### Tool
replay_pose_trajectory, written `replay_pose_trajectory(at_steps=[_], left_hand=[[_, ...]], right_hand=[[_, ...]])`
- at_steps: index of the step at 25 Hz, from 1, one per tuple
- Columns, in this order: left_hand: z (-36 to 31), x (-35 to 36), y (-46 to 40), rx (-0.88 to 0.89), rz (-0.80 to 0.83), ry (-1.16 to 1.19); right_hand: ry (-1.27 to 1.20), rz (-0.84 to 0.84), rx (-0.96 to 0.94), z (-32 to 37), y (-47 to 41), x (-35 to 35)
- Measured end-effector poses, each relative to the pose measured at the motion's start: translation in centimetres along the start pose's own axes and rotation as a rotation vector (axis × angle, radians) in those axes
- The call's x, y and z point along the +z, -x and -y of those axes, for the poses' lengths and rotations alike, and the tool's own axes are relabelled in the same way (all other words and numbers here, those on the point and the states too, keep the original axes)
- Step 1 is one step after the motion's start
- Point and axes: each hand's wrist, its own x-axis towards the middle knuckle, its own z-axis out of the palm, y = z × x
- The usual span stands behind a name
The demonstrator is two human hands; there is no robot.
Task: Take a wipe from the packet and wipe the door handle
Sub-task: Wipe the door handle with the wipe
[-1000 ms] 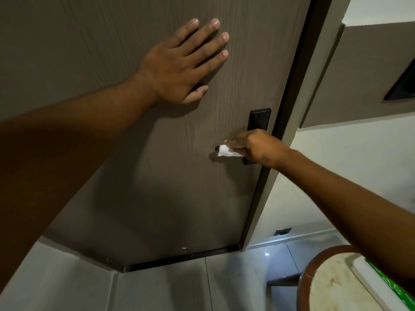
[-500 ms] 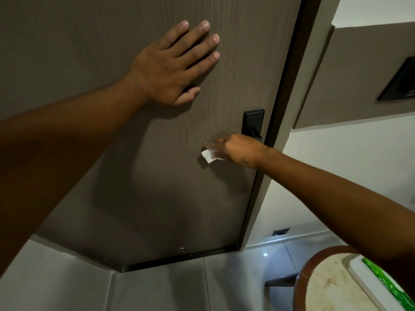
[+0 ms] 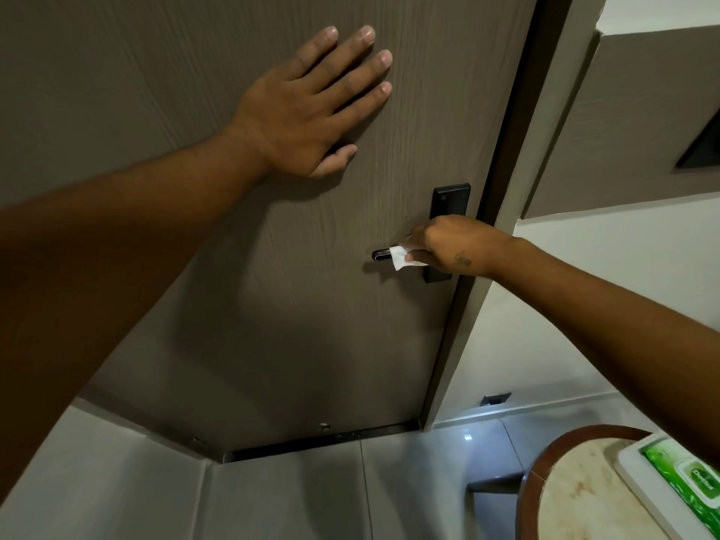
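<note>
A black lever door handle (image 3: pixel 381 254) sticks out to the left from a black lock plate (image 3: pixel 449 201) on the brown door (image 3: pixel 311 305). My right hand (image 3: pixel 448 243) is closed around the handle's inner part with a white wipe (image 3: pixel 400 257) wrapped between fingers and lever; only the handle's tip shows. My left hand (image 3: pixel 311 107) lies flat on the door above, fingers spread, holding nothing. The green wipe packet (image 3: pixel 689 485) rests on a round table at the bottom right.
The round table (image 3: pixel 576 496) has a pale marble top with a brown rim and stands close to my right. The door frame (image 3: pixel 502 235) and a white wall (image 3: pixel 584 325) run along the right. Grey floor tiles (image 3: pixel 272 496) lie below.
My right hand slid left along the handle to its tip, then back right toward the lock plate, so the tip shows again. My left hand stays pressed on the door.
</note>
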Motion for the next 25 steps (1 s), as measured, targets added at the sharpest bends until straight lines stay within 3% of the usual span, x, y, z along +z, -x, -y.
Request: replay_pose_trajectory(at_steps=[6,13,15,20,25], left_hand=[[-0.2,0.1,0.1,-0.013,0.000,0.042],[-0.3,-0.1,0.2,-0.024,-0.029,0.054],[-0.2,-0.1,0.3,-0.020,-0.019,0.047],[-0.1,0.3,0.3,-0.019,0.030,0.073],[-0.1,0.6,0.4,-0.022,0.037,0.088]], right_hand=[[-0.038,-0.219,-0.157,4.9,-0.7,1.7],[0.174,-0.491,-0.144,5.7,0.9,3.9],[0.040,-0.628,-0.042,4.8,1.8,4.5],[-0.407,-0.693,0.260,2.4,4.0,6.7],[-0.901,-1.142,0.705,2.7,3.9,8.3]])
